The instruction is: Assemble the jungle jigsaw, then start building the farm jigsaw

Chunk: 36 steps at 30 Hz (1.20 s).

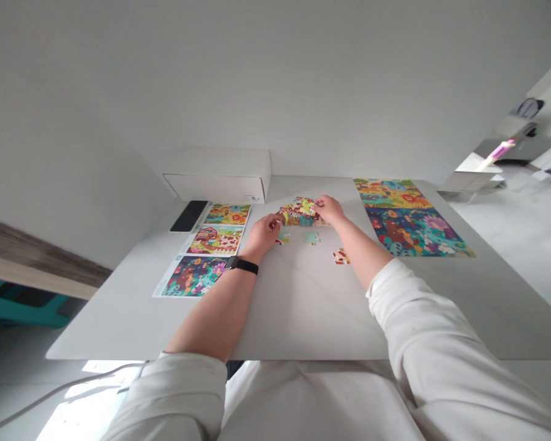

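Observation:
A heap of jigsaw puzzle pieces (300, 210) lies on the table between my hands. My left hand (262, 234), with a black watch on its wrist, is at the heap's left edge. Its fingers are curled together, and what they hold, if anything, is too small to make out. At the heap's right side, my right hand (330, 210) has its thumb and fingers pinched on a puzzle piece. Nearer to me lie a pale green loose piece (311, 237) and a red-and-white loose piece (341, 256). Another green piece (283, 237) lies just beside my left fingers.
To the left, a printed sheet (188, 248) shows three colourful pictures, with a black phone (189, 216) next to it. A white box (215, 187) stands against the wall. On the right, two colourful picture panels (416, 226) lie flat on the white table (303, 318).

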Motion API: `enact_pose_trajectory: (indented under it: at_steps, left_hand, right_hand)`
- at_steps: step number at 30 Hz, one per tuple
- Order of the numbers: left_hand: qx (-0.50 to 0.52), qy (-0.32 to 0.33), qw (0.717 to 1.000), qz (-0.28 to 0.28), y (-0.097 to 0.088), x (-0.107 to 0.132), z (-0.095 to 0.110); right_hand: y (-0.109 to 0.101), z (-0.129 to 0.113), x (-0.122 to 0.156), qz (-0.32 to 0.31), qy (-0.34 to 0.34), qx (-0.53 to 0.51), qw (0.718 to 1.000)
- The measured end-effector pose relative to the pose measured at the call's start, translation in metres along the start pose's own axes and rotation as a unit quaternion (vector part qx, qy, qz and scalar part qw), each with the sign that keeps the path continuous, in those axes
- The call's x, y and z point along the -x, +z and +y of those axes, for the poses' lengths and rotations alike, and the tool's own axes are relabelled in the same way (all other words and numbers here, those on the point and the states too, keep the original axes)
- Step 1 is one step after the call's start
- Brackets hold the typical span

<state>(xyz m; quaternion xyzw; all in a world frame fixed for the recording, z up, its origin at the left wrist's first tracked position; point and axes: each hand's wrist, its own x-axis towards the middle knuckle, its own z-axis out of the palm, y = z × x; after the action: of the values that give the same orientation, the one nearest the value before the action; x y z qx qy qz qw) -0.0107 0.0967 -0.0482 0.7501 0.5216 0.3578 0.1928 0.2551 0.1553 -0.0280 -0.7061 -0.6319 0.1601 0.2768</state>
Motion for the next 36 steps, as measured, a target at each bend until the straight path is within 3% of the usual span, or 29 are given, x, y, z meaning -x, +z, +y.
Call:
enact_pose_trajectory:
  at_steps: [6, 11, 15, 18, 21, 24, 30, 36]
  left_hand:
    - [0.005, 0.007, 1.0, 0.006, 0.002, -0.001, -0.004]
    - [0.013, 0.029, 0.999, 0.013, 0.004, -0.001, -0.005]
    - [0.009, 0.068, 0.998, 0.007, 0.005, 0.0, 0.003]
    - [-0.008, 0.118, 0.993, -0.003, 0.01, 0.002, 0.013]
    - [-0.016, 0.168, 0.985, -0.024, 0.018, 0.006, 0.027]
    - [0.015, 0.179, 0.983, -0.046, 0.029, 0.012, 0.044]
    - [0.12, 0.068, 0.988, -0.069, 0.052, 0.025, 0.071]
    - [0.173, 0.027, 0.98, -0.094, 0.05, 0.023, 0.068]
  right_hand:
    - [-0.021, -0.001, 0.0, 0.0, 0.011, 0.037, 0.999]
    - [-0.05, 0.023, 0.002, -0.008, 0.013, 0.074, 0.997]
    - [-0.065, 0.052, 0.015, 0.02, 0.021, -0.064, 0.998]
    - [-0.07, 0.068, 0.032, 0.034, 0.028, -0.219, 0.975]
    - [-0.07, 0.076, 0.054, 0.047, 0.009, -0.335, 0.941]
    - [-0.064, 0.078, 0.075, 0.049, -0.009, -0.394, 0.918]
    - [-0.04, 0.061, 0.104, -0.018, -0.058, -0.384, 0.921]
    - [-0.025, 0.049, 0.113, -0.067, -0.083, -0.395, 0.912]
